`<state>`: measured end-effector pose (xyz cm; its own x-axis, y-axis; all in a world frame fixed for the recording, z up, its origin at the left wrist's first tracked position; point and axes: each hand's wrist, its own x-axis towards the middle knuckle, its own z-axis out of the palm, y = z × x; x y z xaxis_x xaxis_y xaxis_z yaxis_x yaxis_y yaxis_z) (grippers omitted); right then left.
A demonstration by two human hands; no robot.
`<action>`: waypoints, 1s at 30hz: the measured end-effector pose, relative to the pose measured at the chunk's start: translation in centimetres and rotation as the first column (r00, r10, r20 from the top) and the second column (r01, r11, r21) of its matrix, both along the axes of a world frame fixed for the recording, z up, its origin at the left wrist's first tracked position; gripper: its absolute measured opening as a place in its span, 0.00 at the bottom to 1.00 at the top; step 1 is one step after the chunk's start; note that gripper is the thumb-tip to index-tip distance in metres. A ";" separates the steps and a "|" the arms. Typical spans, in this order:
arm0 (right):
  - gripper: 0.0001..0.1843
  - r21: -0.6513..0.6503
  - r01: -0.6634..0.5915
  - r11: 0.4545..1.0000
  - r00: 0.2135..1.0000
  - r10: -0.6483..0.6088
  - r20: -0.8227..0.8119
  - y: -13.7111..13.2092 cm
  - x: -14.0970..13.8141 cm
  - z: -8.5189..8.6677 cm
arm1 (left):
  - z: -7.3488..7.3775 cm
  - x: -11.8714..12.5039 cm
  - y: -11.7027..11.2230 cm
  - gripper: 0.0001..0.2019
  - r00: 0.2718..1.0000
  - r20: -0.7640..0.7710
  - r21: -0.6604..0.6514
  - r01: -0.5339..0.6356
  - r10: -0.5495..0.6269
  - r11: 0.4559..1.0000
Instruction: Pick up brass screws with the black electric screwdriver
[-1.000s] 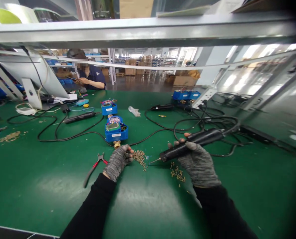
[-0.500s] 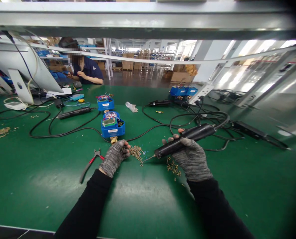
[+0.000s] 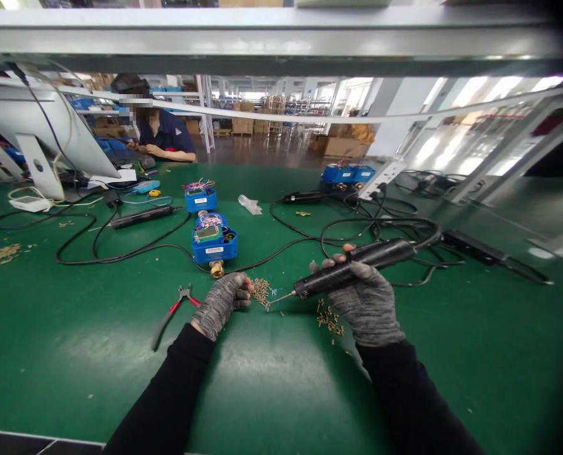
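Observation:
My right hand point(image 3: 366, 303), in a grey fingerless glove, is wrapped round a black corded electric screwdriver point(image 3: 357, 268) whose bit points left at a small pile of brass screws point(image 3: 261, 292). My left hand point(image 3: 224, 300), gloved the same, rests curled at that pile with its fingertips pinched together at the screws; what they hold is too small to see. Just beyond the left hand stands a blue water meter point(image 3: 213, 243) with an open circuit board and a brass fitting.
Red-handled pliers point(image 3: 170, 313) lie left of my left hand. A second screw pile point(image 3: 329, 319) sits under my right hand. Cables point(image 3: 134, 249), another screwdriver point(image 3: 141, 217), more blue meters point(image 3: 199, 197) and a monitor point(image 3: 39, 136) stand further back. A person point(image 3: 160, 136) works opposite.
The view dropped slightly after the first frame. My left hand has slid a little nearer along the screw pile, and the screwdriver tip has moved closer to the screws.

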<state>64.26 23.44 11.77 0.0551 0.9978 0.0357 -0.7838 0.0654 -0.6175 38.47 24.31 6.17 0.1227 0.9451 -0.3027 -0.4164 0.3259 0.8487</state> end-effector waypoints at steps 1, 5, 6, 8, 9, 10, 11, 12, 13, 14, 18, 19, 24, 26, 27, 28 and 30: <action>0.19 0.013 0.003 1.000 1.000 -0.003 -0.005 -0.1 0.1 0.1 | 0.0 0.2 -0.2 0.21 0.999 -0.012 0.001 0.050 -0.050 0.999; 0.18 0.044 0.016 0.999 1.000 -0.015 -0.019 -0.2 -0.1 0.3 | -0.1 1.2 -0.9 0.28 0.955 -0.033 0.001 0.296 -0.296 0.955; 0.19 0.047 0.014 0.999 1.000 -0.014 -0.017 -0.2 -0.2 0.3 | -0.2 1.4 -1.1 0.27 0.939 -0.046 0.019 0.343 -0.342 0.939; 0.19 0.047 0.007 0.999 1.000 -0.007 -0.009 -0.3 -0.4 0.3 | -0.4 1.8 -1.4 0.24 0.917 -0.081 0.063 0.395 -0.390 0.917; 0.19 0.045 0.005 0.999 1.000 -0.005 -0.006 -0.3 -0.4 0.3 | -0.5 1.9 -1.5 0.22 0.915 -0.093 0.074 0.399 -0.392 0.914; 0.19 0.043 0.007 0.999 1.000 -0.007 -0.004 -0.3 -0.4 0.4 | -0.5 1.9 -1.5 0.20 0.919 -0.101 0.079 0.388 -0.380 0.918; 0.19 0.040 0.014 0.999 1.000 -0.013 -0.003 -0.3 -0.3 0.4 | -0.4 1.9 -1.5 0.19 0.929 -0.100 0.073 0.365 -0.357 0.928; 0.19 0.037 0.024 0.999 1.000 -0.024 -0.001 -0.3 -0.1 0.4 | -0.4 1.8 -1.4 0.19 0.941 -0.090 0.063 0.332 -0.326 0.941; 0.19 0.034 0.035 0.999 0.999 -0.035 0.001 -0.3 0.1 0.5 | -0.3 1.6 -1.3 0.19 0.955 -0.072 0.052 0.291 -0.287 0.955; 0.18 0.030 0.044 0.999 0.999 -0.044 0.004 -0.2 0.5 0.5 | -0.2 1.4 -1.2 0.20 0.969 -0.050 0.044 0.245 -0.242 0.969; 0.18 -0.022 0.049 0.999 0.998 -0.048 0.036 0.3 1.8 0.3 | -0.2 0.6 -0.7 0.17 0.995 0.064 -0.037 0.079 -0.077 0.996; 0.19 -0.045 0.049 0.998 0.998 -0.046 0.049 0.4 2.0 0.2 | -0.2 0.4 -0.5 0.16 0.994 0.093 -0.060 0.057 -0.051 0.997; 0.19 -0.106 0.048 0.993 0.995 -0.038 0.092 0.9 2.1 -0.1 | 0.1 -0.1 0.0 0.09 0.982 0.189 -0.104 -0.003 0.023 0.995; 0.19 -0.102 0.051 0.993 0.994 -0.041 0.102 0.9 2.0 -0.1 | 0.5 -0.2 0.1 0.08 0.981 0.184 -0.122 -0.031 0.053 0.992; 0.19 -0.102 0.053 0.993 0.994 -0.042 0.102 0.9 1.9 -0.1 | 0.7 -0.2 0.1 0.08 0.981 0.184 -0.128 -0.042 0.066 0.991; 0.19 -0.103 0.053 0.993 0.994 -0.043 0.098 0.9 1.8 -0.1 | 0.8 -0.2 0.2 0.08 0.979 0.187 -0.134 -0.052 0.076 0.990; 0.19 -0.093 0.050 0.994 0.996 -0.043 0.075 0.8 1.6 -0.2 | 1.1 -0.2 0.2 0.07 0.976 0.191 -0.144 -0.073 0.100 0.987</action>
